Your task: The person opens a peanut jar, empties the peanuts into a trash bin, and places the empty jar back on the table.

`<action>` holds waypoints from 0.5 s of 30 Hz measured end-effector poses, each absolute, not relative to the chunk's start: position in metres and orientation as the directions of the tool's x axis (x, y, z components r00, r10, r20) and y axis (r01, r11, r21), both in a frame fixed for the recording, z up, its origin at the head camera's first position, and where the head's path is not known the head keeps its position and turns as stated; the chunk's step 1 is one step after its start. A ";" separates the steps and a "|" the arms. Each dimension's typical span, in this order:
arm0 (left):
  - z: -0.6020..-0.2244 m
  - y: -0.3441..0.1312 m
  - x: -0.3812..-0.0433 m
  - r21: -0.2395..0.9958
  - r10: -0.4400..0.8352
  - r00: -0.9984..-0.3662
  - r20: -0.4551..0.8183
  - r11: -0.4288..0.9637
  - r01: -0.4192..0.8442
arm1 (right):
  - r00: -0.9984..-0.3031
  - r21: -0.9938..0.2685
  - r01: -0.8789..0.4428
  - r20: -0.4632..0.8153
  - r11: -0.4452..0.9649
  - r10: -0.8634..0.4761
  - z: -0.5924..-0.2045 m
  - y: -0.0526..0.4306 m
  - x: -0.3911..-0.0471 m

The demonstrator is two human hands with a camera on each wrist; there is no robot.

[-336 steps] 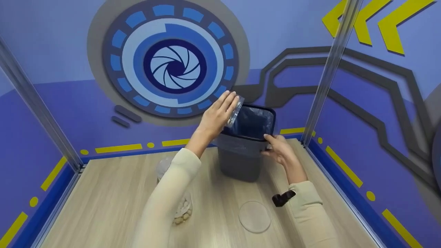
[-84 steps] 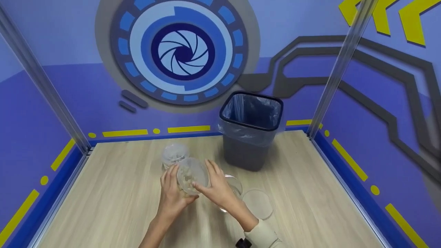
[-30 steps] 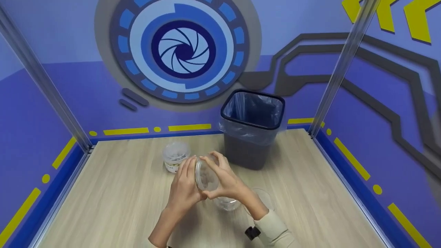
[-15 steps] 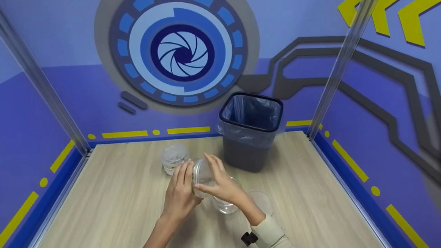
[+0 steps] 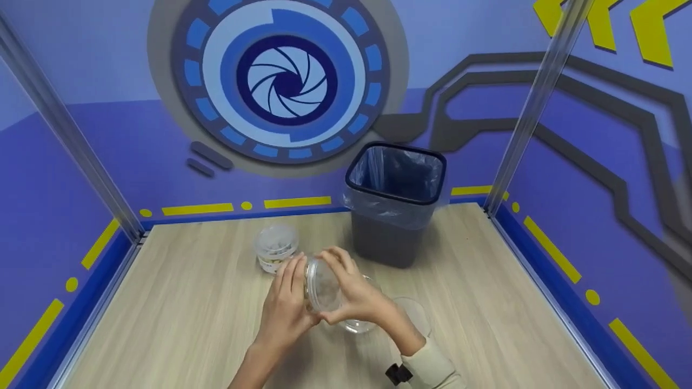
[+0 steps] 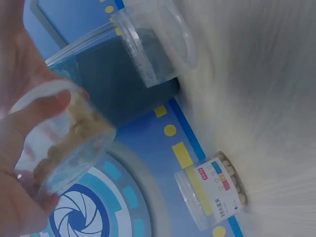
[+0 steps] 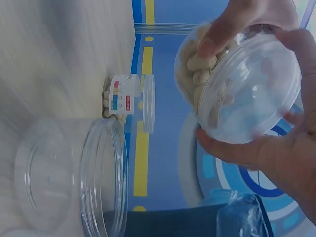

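Both hands hold a tilted clear plastic jar [image 7: 188,79] above the table, with tan, nut-like pieces inside. My left hand [image 5: 285,302] grips its body from the left. On the other side, my right hand [image 5: 359,292] spreads thumb and fingers around the rim of the clear lid [image 7: 252,94], which sits on the jar's mouth. Just below the right hand stands an open clear jar [image 7: 101,182] with nothing visible inside, partly hidden by that hand in the head view. A labelled jar [image 5: 275,251] with similar pieces stands beyond the left fingers.
A dark grey bin [image 5: 386,237] lined with a clear bag stands at the back right of the wooden table [image 5: 178,302]. A clear round lid [image 5: 415,310] lies flat beneath the right forearm. Patterned walls and metal posts enclose the table.
Earlier, the left hand held a clear container at the bin while the right gripped the bin's rim. Since then, both hands have taken up the nut-filled jar, and lately the right hand has shifted around its lid.
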State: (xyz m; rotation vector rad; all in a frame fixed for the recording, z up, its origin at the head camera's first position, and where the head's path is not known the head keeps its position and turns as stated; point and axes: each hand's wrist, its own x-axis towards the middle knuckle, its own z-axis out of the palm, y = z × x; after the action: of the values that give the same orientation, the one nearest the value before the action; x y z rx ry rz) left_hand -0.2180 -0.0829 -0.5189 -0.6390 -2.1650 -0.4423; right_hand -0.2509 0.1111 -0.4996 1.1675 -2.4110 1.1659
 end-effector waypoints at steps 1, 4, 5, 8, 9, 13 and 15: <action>-0.518 -0.083 -0.218 0.109 0.291 -0.546 0.786 0.803 0.586 | -0.629 -0.517 -0.770 0.515 0.374 -0.583 -0.499 0.113 -0.251; -0.515 -0.084 -0.217 0.153 0.282 -0.569 0.773 0.787 0.598 | -0.576 -0.447 -0.813 0.528 0.372 -0.624 -0.495 0.116 -0.252; -0.515 -0.084 -0.217 0.160 0.278 -0.573 0.771 0.787 0.597 | -0.570 -0.440 -0.817 0.523 0.372 -0.633 -0.494 0.117 -0.252; -0.516 -0.084 -0.214 0.157 0.260 -0.567 0.781 0.798 0.582 | -0.587 -0.478 -0.799 0.486 0.365 -0.648 -0.493 0.119 -0.250; -0.517 -0.083 -0.213 0.154 0.256 -0.562 0.786 0.801 0.579 | -0.604 -0.503 -0.783 0.472 0.366 -0.643 -0.493 0.120 -0.249; -0.519 -0.081 -0.212 0.131 0.250 -0.533 0.808 0.806 0.577 | -0.712 -0.629 -0.673 0.407 0.391 -0.572 -0.493 0.120 -0.244; -0.519 -0.079 -0.212 0.125 0.262 -0.529 0.807 0.800 0.586 | -0.755 -0.665 -0.626 0.386 0.407 -0.530 -0.493 0.119 -0.242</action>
State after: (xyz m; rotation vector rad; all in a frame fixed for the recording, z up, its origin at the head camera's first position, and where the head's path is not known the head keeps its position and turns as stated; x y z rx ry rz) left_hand -0.2123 -0.0790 -0.5185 -0.6243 -2.1394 -0.4891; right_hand -0.2418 0.1190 -0.4929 1.0474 -2.5374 1.2770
